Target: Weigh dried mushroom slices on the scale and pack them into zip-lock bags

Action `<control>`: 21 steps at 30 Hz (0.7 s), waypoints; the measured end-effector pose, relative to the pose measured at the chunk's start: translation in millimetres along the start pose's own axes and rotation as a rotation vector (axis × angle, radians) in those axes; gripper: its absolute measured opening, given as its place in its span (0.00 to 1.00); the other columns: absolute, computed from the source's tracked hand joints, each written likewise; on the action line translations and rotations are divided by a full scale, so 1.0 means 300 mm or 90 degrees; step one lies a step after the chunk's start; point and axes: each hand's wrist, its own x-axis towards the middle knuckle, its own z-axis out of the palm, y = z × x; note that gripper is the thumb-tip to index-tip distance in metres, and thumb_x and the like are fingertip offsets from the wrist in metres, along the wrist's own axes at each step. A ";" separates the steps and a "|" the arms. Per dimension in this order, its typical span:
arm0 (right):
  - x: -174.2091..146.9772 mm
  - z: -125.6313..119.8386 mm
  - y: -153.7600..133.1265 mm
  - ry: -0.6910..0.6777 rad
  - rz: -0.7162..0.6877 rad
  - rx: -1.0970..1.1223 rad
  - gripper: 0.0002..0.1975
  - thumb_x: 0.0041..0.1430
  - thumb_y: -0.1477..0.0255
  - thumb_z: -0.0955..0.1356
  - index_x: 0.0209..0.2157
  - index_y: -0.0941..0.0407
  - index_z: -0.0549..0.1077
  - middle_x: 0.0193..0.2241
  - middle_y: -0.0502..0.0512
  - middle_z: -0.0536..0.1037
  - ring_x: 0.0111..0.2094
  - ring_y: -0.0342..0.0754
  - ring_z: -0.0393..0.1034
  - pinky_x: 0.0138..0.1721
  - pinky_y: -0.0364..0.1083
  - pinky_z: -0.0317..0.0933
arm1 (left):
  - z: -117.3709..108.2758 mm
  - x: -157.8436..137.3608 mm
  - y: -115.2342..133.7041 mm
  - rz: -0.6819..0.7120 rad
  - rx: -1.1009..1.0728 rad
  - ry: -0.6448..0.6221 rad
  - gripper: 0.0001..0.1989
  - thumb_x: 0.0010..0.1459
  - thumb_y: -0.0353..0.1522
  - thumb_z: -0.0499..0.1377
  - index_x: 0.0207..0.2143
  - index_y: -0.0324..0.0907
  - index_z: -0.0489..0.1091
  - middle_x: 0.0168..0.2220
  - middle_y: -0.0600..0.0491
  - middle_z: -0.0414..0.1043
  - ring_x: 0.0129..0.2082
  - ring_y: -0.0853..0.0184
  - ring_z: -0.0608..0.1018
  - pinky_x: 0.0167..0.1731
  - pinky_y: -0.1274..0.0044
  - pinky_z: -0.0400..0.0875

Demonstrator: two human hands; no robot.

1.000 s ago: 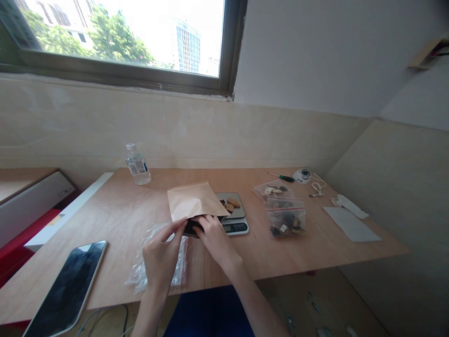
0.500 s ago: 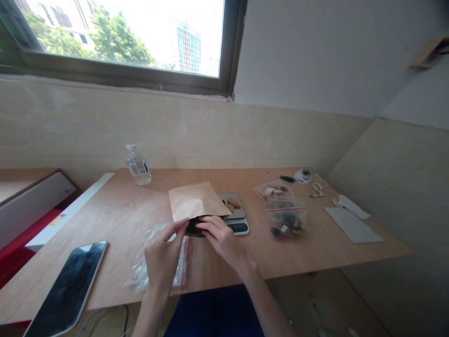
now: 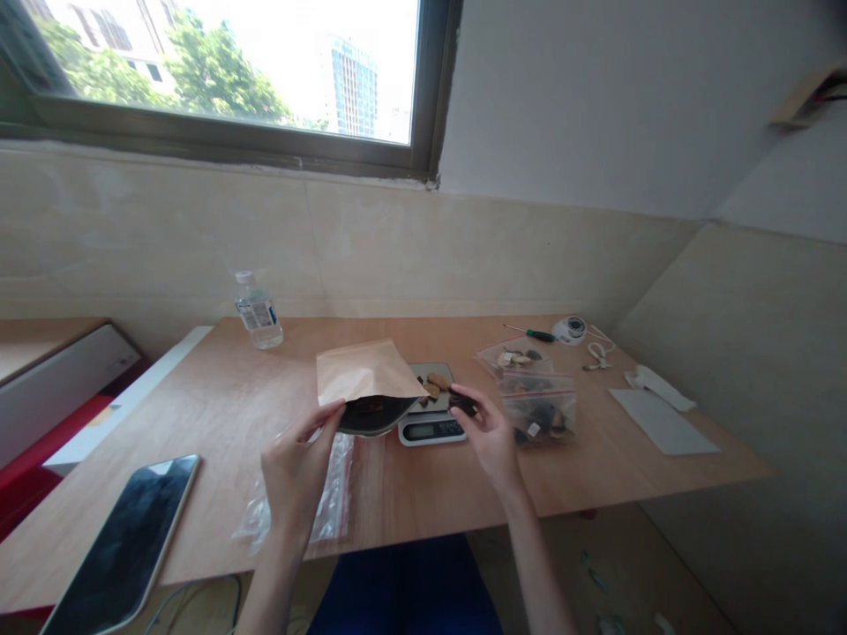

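Observation:
My left hand (image 3: 301,459) pinches the near corner of a brown paper pouch (image 3: 367,370), whose mouth gapes toward me and shows a dark inside. Between the fingertips of my right hand (image 3: 488,437) is a dark dried piece (image 3: 463,401), held at the right side of a small digital scale (image 3: 433,430). Several tan and brown dried pieces (image 3: 437,384) lie on the scale's plate. Part of that plate is covered by the pouch. The scale's display shows figures too small to read.
Clear plastic zip bags (image 3: 334,503) lie under my left hand. To the right are zip bags with dried pieces (image 3: 546,414), a screwdriver (image 3: 543,335), a white dome camera (image 3: 570,330) and a white sheet (image 3: 662,422). A water bottle (image 3: 260,313) and a phone (image 3: 125,547) are left.
My right hand has come out of the pouch's mouth and moved right to the scale, now with a dark dried piece in its fingers. My left hand keeps hold of the pouch.

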 end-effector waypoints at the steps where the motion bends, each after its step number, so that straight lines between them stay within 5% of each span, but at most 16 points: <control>1: 0.020 -0.017 0.032 0.018 -0.008 -0.033 0.16 0.55 0.68 0.69 0.47 0.53 0.73 0.47 0.57 0.75 0.48 0.51 0.70 0.51 0.51 0.65 | -0.001 0.000 0.000 0.000 -0.001 0.001 0.09 0.52 0.41 0.60 0.34 0.51 0.77 0.35 0.60 0.80 0.36 0.64 0.81 0.36 0.77 0.72; 10: 0.125 0.011 0.217 0.002 -0.128 -0.199 0.12 0.57 0.72 0.66 0.42 0.53 0.76 0.45 0.59 0.75 0.49 0.51 0.69 0.53 0.53 0.61 | -0.004 -0.007 -0.010 0.011 0.011 -0.009 0.08 0.52 0.41 0.60 0.34 0.52 0.77 0.35 0.62 0.80 0.36 0.64 0.81 0.35 0.78 0.72; 21: 0.131 -0.006 0.246 0.022 -0.097 -0.159 0.09 0.57 0.68 0.67 0.37 0.54 0.78 0.42 0.60 0.76 0.46 0.51 0.71 0.48 0.52 0.65 | -0.002 -0.005 -0.007 0.009 0.016 -0.009 0.08 0.52 0.41 0.60 0.34 0.52 0.77 0.35 0.62 0.80 0.36 0.64 0.81 0.35 0.78 0.72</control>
